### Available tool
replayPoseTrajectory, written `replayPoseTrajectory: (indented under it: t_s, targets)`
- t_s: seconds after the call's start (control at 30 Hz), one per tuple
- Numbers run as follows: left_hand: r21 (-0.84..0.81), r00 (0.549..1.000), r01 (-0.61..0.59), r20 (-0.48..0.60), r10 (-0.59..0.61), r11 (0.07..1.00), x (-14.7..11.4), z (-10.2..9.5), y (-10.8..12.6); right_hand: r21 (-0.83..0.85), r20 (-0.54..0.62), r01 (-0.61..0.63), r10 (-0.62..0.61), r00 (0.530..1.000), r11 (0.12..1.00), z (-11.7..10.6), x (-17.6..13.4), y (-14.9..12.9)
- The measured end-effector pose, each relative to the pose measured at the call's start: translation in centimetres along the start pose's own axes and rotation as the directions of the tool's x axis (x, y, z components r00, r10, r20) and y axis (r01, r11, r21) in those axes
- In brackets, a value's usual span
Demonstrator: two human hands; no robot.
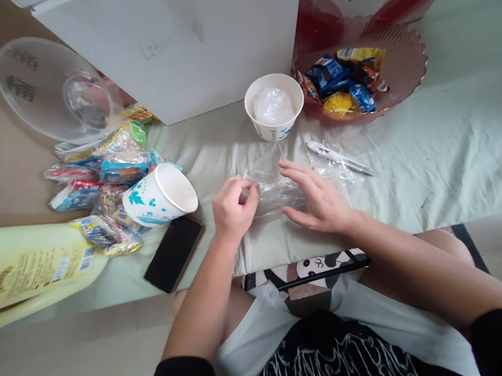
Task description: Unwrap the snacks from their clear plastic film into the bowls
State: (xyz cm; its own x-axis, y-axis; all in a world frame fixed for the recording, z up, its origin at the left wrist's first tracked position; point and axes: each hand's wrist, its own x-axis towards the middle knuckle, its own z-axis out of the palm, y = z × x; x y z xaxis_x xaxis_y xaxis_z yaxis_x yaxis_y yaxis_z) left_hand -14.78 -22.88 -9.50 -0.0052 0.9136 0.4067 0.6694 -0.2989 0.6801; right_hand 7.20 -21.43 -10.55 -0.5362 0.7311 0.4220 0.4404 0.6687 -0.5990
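Observation:
A crinkled clear plastic bag (273, 193) lies flat on the cloth between my hands. My left hand (235, 206) pinches the bag's left side between thumb and finger, the other fingers curled. On the opposite side, my right hand (317, 199) hovers over or rests on the plastic with thumb and fingers apart; whether it touches cannot be made out. Just beyond the right fingers lies a white pen-like utility knife (338, 158), partly on more clear plastic. A paper cup (276, 132) with blue print stands beyond the bag, crumpled clear plastic (273, 105) inside it.
A ribbed pink bowl (404, 70) of wrapped snacks sits at the back right. To the left, a tilted paper cup (149, 201) leans on packaged snacks (125, 162) above a phone (175, 253). A white box (218, 42), plastic tub (41, 114) and yellow bottle (30, 271) stand around.

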Motion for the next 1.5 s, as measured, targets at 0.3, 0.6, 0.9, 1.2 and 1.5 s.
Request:
replayPoseTrajectory:
  t_s: [0.3,0.6,0.9,1.2,1.5]
  targets:
    - [-0.294,0.994,-0.086,0.036,0.101,0.952,-1.0,-0.5,1.4,-0.003,0.149,-0.062,0.062,0.987,0.998,0.2,1.9,2.4]
    - [-0.877,0.837,0.363,0.159,-0.524,0.314,1.2,-0.9,-1.5,0.218,0.104,-0.367,0.353,0.93,0.904,-1.0,3.8,-0.4]
    - [-0.769,0.752,0.631,0.572,-0.328,0.105,-2.0,4.1,3.8,0.431,0.025,-0.59,0.644,0.764,0.683,0.7,3.0,-3.8]
    - [-0.637,0.624,0.767,0.708,-0.33,0.083,-0.4,2.4,1.7,0.638,0.152,-0.483,0.517,0.843,0.6,0.7,0.2,-1.8]
    - [-0.487,0.552,0.834,0.729,-0.406,0.26,0.4,1.5,1.4,0.631,0.228,-0.562,0.566,0.793,0.535,-0.5,0.5,-0.9]
